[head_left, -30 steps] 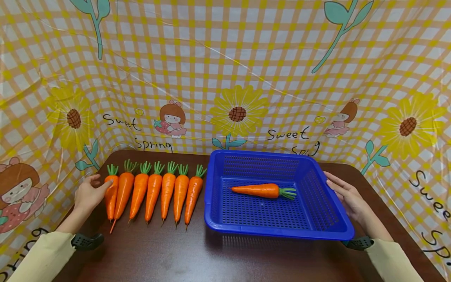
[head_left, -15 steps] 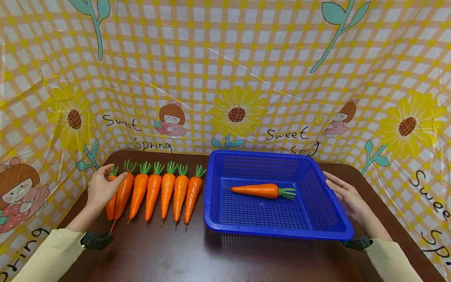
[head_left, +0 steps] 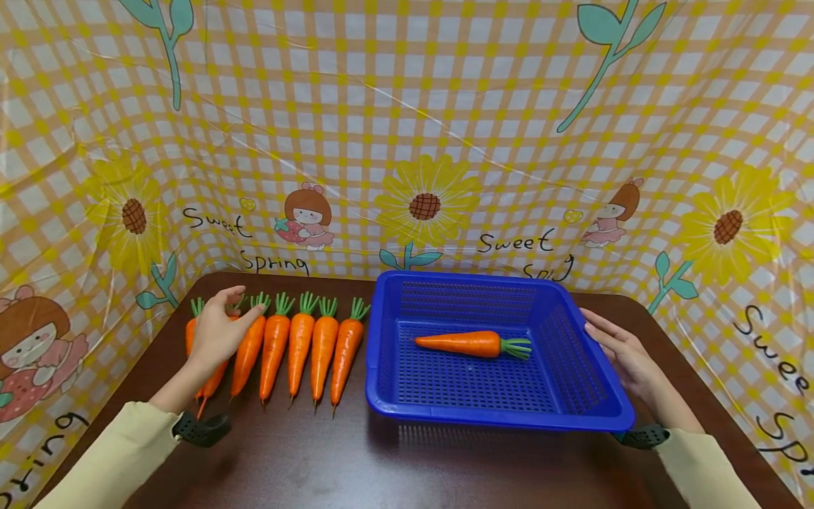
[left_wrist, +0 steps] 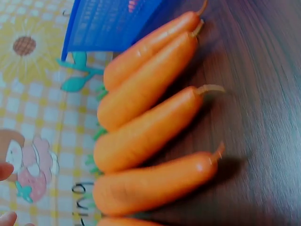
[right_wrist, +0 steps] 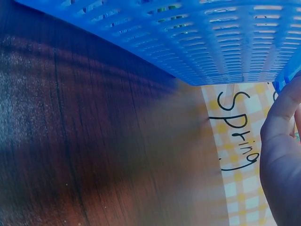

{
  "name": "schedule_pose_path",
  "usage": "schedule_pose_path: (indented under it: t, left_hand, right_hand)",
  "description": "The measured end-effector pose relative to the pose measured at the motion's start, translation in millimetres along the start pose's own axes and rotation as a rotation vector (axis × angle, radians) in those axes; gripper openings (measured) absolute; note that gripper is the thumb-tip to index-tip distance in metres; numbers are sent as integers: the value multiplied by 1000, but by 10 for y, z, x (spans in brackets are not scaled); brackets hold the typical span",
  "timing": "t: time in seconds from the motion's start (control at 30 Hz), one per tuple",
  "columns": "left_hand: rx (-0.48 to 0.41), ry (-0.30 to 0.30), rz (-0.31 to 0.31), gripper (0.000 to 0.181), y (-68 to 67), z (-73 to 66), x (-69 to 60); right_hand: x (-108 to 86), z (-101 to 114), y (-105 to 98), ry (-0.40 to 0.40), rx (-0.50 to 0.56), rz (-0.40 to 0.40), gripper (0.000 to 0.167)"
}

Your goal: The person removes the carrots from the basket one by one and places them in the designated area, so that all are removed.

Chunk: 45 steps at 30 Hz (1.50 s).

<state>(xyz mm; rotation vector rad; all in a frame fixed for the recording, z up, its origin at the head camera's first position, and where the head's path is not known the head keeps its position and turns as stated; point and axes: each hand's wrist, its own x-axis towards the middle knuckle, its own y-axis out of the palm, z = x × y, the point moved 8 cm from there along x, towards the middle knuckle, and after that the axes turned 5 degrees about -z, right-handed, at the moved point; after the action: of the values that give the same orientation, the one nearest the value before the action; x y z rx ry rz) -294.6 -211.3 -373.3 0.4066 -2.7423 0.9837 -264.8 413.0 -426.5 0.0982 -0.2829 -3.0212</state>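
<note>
My left hand [head_left: 219,332] is over the left end of a row of carrots, fingers spread with nothing held; it partly hides two carrots. Just right of it, a carrot [head_left: 249,353] has its green top near my thumb. In the left wrist view only fingertips [left_wrist: 5,171] show at the left edge, with several carrots [left_wrist: 150,183] beside them. At the right, my right hand [head_left: 632,357] touches the outer right side of a blue plastic basket [head_left: 496,418], fingers fairly straight along its rim. One carrot [head_left: 464,343] lies inside it, green top pointing right.
The carrots [head_left: 346,360] lie side by side with green tops away from me, the rightmost close to the basket. They rest on a dark brown table [head_left: 305,459]. A checked cloth [head_left: 356,127] with flowers hangs behind and on both sides.
My left hand has moved right from beside the leftmost carrot, across the row's left end, with its fingers lifted off. The right hand and the basket keep their places.
</note>
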Motion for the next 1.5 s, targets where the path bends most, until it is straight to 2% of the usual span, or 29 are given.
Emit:
schedule_pose_path:
  t: [0.3,0.47,0.6,0.7,0.83,1.17,1.5]
  left_hand:
    - [-22,23,37,58,169,-243,2]
    - [-41,29,67,58,283,-342,26]
    - [-58,27,100,58,383,-433,37]
    - [-79,24,128,58,468,-529,47]
    - [-89,28,170,59,596,-678,72]
    - [-111,66,207,59,840,-1002,101]
    - [-135,107,265,57,1067,-1310,88]
  right_hand:
    - [-30,-16,9,36,-30,61,40]
    - [-28,-24,-3,46,-33,43,39]
    - [-20,-19,-3,32,9,30,40]
    - [-21,-18,-9,21,22,23,40]
    - [-32,-20,-3,31,-12,38,39]
    - [32,-11,3,9,30,-23,37]
    - [19,-1,33,2,75,17,40]
